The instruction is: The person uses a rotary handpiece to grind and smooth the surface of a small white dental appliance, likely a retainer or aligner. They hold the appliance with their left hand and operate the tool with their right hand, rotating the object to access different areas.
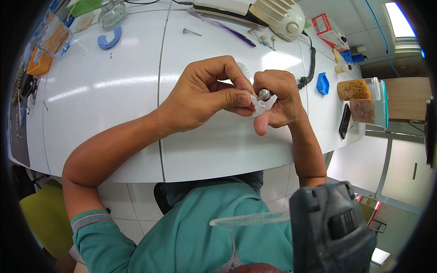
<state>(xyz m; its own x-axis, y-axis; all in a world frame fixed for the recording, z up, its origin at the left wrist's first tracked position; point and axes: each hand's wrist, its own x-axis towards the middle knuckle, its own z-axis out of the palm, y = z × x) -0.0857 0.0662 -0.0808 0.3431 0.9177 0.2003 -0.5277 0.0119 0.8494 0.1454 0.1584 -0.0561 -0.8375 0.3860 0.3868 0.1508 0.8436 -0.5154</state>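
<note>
A white worktop [114, 91] carries a cream motor unit [277, 16], a black coiled cord [310, 63], a blue tray [322, 83] and a blue impression [109, 40]. Above its middle, the left hand [205, 98] pinches a small white cast [257, 108], while the right hand [277, 102] grips a metal handpiece [264, 94] whose tip touches it.

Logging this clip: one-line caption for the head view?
Left hand pinches a small white piece against the right hand's rotary tool.

Phone [345, 120] on table [104, 91], right of hands.
</note>
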